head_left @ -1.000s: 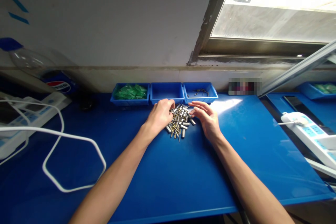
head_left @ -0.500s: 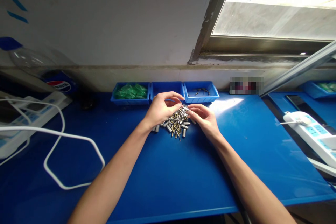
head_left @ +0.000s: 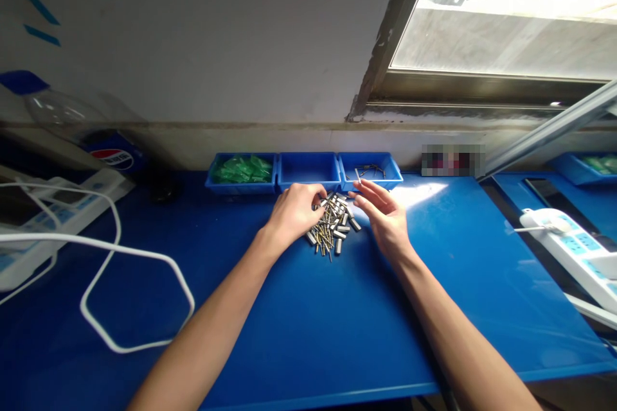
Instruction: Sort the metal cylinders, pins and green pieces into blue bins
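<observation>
A pile of small metal parts [head_left: 332, 225], short silver hex pieces mixed with thin brass-coloured pins, lies on the blue table. My left hand [head_left: 296, 210] is at the pile's left side, fingers curled down and pinched on its edge; what they grip is hidden. To the right of the pile, my right hand [head_left: 385, 215] is raised with its thumb and forefinger close together. A thin, light metal pin [head_left: 357, 174] sticks up from those fingertips, in front of the right blue bin [head_left: 398, 178], where several thin dark pins lie.
A left bin [head_left: 208, 181] holds green plastic packets, beside a middle blue bin [head_left: 308, 187]. White cable [head_left: 116, 245], a power strip [head_left: 62, 215] and a cola bottle [head_left: 108, 148] are on the left. Another power strip [head_left: 573, 234] lies at right.
My hands have moved apart: the left shifted slightly down and left over the pile, the right moved right, with a thin pin showing at its fingertips.
</observation>
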Motion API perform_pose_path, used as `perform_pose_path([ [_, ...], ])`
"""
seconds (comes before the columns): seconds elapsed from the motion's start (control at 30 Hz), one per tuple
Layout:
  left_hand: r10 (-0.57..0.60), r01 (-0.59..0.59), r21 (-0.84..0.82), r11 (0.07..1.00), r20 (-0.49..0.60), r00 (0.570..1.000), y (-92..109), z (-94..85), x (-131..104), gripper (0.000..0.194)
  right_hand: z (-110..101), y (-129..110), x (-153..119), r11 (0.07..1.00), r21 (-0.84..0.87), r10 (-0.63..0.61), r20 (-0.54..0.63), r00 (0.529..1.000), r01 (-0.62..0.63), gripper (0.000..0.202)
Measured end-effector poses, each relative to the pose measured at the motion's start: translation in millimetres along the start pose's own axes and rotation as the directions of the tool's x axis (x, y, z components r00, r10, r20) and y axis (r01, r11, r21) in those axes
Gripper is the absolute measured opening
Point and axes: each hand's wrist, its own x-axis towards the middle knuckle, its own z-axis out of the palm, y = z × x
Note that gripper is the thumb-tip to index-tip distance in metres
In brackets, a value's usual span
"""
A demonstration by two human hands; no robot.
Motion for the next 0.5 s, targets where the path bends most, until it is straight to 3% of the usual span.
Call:
perform_pose_path([
  [0.13, -0.064, 0.055, 0.188, 0.981, 0.041, 0.997, 0, 7.9, 0, 0.024, -2, -3, 0, 0.999, -0.032, -0.004, 0.005, 1.0, 0.004, 0.05],
  [0.3, -0.04, 0.027, 0.172, 0.985, 0.074, 0.996, 1, 12.6, 1, 0.028, 0, -4, -2, 0.997, -0.078, 0.009, 0.033, 0.999, -0.006, 0.031],
  [0.5, 0.055, -0.071, 0.124, 0.99, 0.131, 0.99, -3, 7.3, 1, 0.027, 1, -4, -2, 0.995, -0.092, 0.032, 0.033, 0.999, -0.029, 0.031],
])
